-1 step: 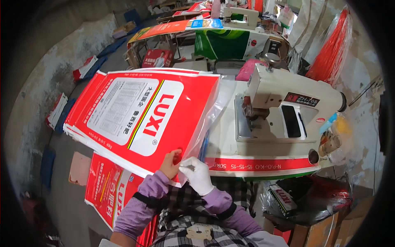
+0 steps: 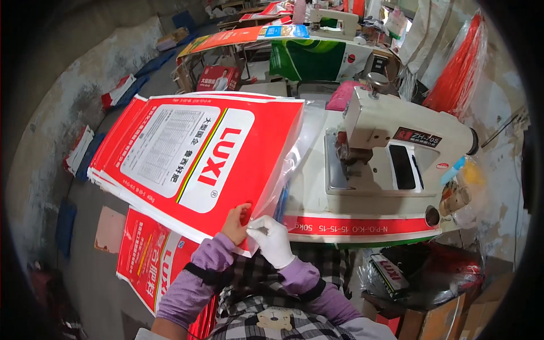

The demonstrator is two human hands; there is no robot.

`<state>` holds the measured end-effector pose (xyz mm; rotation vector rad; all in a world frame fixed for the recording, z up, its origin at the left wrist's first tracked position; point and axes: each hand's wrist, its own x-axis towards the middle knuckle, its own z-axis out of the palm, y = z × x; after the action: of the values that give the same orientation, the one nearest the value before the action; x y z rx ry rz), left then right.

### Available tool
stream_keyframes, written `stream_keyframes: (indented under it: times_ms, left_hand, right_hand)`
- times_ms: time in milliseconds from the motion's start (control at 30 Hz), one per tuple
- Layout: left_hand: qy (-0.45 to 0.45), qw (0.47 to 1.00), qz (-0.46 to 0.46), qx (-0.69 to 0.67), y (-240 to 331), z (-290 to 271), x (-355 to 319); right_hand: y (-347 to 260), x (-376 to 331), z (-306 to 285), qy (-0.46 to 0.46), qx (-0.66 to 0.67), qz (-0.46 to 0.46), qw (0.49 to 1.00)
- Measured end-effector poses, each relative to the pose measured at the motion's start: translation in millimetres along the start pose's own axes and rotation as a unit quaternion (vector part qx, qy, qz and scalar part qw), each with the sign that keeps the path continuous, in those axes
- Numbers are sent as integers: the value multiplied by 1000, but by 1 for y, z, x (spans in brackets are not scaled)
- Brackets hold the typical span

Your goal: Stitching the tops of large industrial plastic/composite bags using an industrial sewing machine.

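A red and white woven sack (image 2: 249,164) lies flat on top of a stack of similar sacks, left of a sewing machine. Clear plastic liner (image 2: 296,148) sticks out along its right edge. At the sack's near right corner, my bare left hand (image 2: 234,224) has its fingers curled over the edge, gripping it. Touching close beside it, my right hand (image 2: 273,242), in a white glove, pinches the liner at the same corner. The exact bit between those fingertips is hard to see. Both forearms wear purple sleeves with dark bands.
The white sewing machine (image 2: 391,141) stands on a table to the right, a dark phone (image 2: 403,167) resting on its base. More red sacks (image 2: 148,255) lie lower left. Red strands (image 2: 456,65) hang at the right wall. A plastic-lined container (image 2: 442,272) sits below the table.
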<state>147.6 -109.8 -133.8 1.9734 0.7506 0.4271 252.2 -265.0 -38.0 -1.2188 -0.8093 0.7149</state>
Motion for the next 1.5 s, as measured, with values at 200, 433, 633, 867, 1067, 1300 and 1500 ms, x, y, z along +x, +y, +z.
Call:
stream_keyframes:
  times_ms: [200, 433, 633, 867, 1067, 1300, 1500]
  left_hand:
    - [9, 998, 53, 42, 42, 4, -17]
    - [13, 989, 33, 146, 72, -1, -12]
    - [22, 955, 27, 296, 92, -26, -36]
    - [58, 998, 3, -5, 102, -28, -34]
    - [-19, 999, -25, 15, 116, -33, -38]
    - [131, 949, 90, 271, 177, -58, -88]
    - [35, 858, 4, 513, 154, -149, -200]
  right_hand:
    - [1, -6, -4, 39, -52, -16, 998]
    - [4, -8, 7, 53, 20, 4, 998]
    - [21, -2, -7, -48, -107, -68, 991]
    - [0, -17, -10, -147, -153, -99, 972]
    - [0, -8, -3, -168, -385, -248, 873]
    - [4, 40, 15, -280, -546, -207, 762]
    - [41, 92, 31, -351, -540, -131, 753]
